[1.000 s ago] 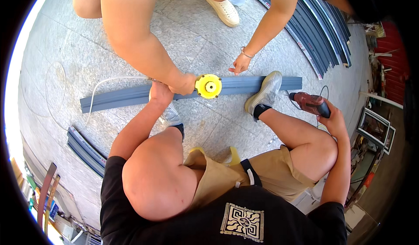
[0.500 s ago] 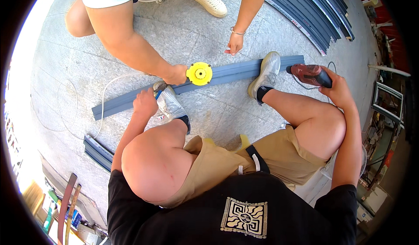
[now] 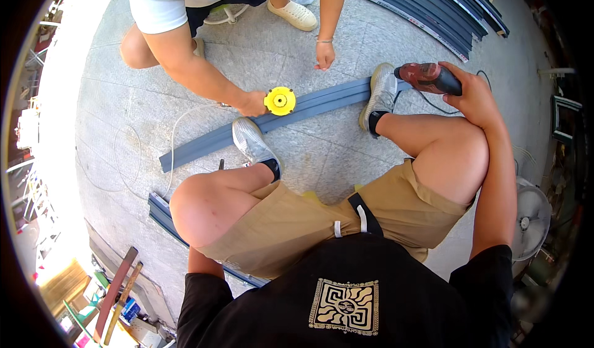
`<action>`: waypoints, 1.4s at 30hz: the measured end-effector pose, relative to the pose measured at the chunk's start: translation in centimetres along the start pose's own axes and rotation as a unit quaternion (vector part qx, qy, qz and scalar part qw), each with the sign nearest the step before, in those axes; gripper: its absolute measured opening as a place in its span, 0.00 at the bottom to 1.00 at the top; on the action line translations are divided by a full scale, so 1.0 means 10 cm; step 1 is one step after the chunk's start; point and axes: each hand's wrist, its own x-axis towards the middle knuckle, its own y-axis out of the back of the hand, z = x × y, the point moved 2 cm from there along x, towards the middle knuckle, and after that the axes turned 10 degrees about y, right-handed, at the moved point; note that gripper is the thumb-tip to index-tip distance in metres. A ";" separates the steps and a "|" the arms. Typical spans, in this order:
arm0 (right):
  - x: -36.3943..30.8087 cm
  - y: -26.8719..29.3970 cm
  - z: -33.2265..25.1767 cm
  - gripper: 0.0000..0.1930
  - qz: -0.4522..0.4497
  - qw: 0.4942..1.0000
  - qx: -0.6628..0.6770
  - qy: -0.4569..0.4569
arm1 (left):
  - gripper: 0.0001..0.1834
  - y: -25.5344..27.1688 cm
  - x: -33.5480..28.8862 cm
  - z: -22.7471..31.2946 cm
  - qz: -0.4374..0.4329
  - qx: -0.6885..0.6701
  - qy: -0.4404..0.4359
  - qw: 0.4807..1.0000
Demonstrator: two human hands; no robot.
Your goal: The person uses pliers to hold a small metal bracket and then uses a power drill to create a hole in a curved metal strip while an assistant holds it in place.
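A long grey metal profile (image 3: 322,103) lies across the stone floor. My two shoes stand on it, the left shoe (image 3: 250,140) and the right shoe (image 3: 377,94). My right hand (image 3: 473,94) grips a red power drill (image 3: 427,78) just above the profile's right end, beside my right knee. My left hand is hidden behind my left thigh; only the upper arm (image 3: 198,264) shows. Opposite me another person's hand (image 3: 250,103) presses a round yellow tape measure (image 3: 279,100) onto the profile, and their other hand (image 3: 323,56) hangs above it.
A stack of grey profiles (image 3: 433,7) lies at the top right, and more profiles (image 3: 161,212) lie beside my left leg. A white cable (image 3: 124,156) loops on the floor at left. A fan (image 3: 529,218) stands at right, and tools and wooden strips (image 3: 117,292) lie at the lower left.
My left hand has left the profile beside the tape measure and dropped out of sight behind my knee. My right hand still holds the drill. The view has shifted down over my legs.
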 end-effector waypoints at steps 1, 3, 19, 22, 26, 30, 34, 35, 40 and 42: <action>-0.02 0.01 -0.03 0.38 -0.002 1.000 -0.001 -0.007 | 0.18 0.01 -0.01 0.00 -0.002 -0.003 0.000 1.000; -0.06 0.04 -0.08 0.39 -0.009 1.000 -0.008 0.014 | 0.17 0.06 -0.08 0.01 -0.005 -0.007 0.002 1.000; -0.21 0.02 -0.13 0.40 0.003 0.992 -0.064 0.111 | 0.15 1.84 -1.95 1.34 0.184 0.247 -0.158 0.938; -0.21 0.04 -0.13 0.40 -0.003 0.993 -0.056 0.107 | 0.14 1.86 -2.22 1.68 0.165 0.261 -0.185 0.933; -0.19 0.06 -0.14 0.37 -0.022 0.994 -0.050 0.094 | 0.16 1.74 -2.38 1.97 0.145 0.308 -0.222 0.914; -0.20 0.04 -0.13 0.37 -0.027 0.995 -0.043 0.089 | 0.20 1.53 -2.30 2.15 0.095 0.348 -0.287 0.887; -0.15 0.04 -0.12 0.38 -0.034 0.996 -0.022 0.078 | 0.23 1.41 -1.91 2.40 0.053 0.409 -0.283 0.866; -0.14 0.04 -0.13 0.38 -0.048 0.995 -0.022 0.085 | 0.23 1.37 -1.78 2.45 0.045 0.407 -0.276 0.870; -0.06 0.02 -0.15 0.39 -0.066 0.996 -0.022 0.062 | 0.24 1.27 -1.17 2.64 0.062 0.424 -0.305 0.850; -0.07 -0.01 -0.15 0.40 -0.051 0.997 -0.018 0.056 | 0.24 1.25 -0.97 2.61 0.054 0.412 -0.329 0.848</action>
